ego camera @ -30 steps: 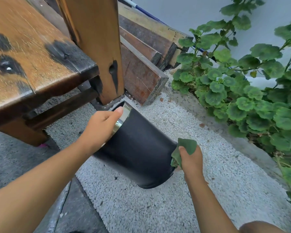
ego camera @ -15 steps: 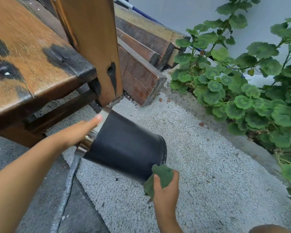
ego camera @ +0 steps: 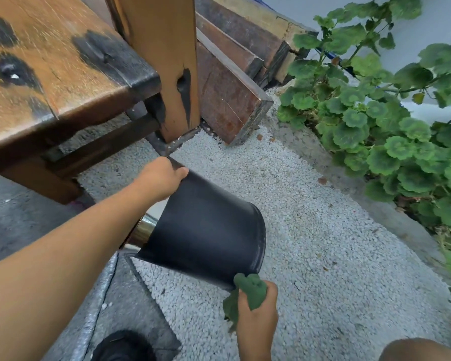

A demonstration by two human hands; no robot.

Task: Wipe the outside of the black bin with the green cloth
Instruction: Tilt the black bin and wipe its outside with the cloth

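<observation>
Tilting the black bin (ego camera: 206, 225) over gravel (ego camera: 323, 256) with my left hand (ego camera: 159, 178) clamped on its rim; right hand (ego camera: 257, 316) grip clenched around green cloth (ego camera: 250, 290), touching bin's base edge.

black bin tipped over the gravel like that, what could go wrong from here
The black bin is held tilted by the left hand at its rim alone, so it could slip and drop onto the gravel. The green cloth meets only the bottom edge, so wiping there may leave the side dirty.
</observation>
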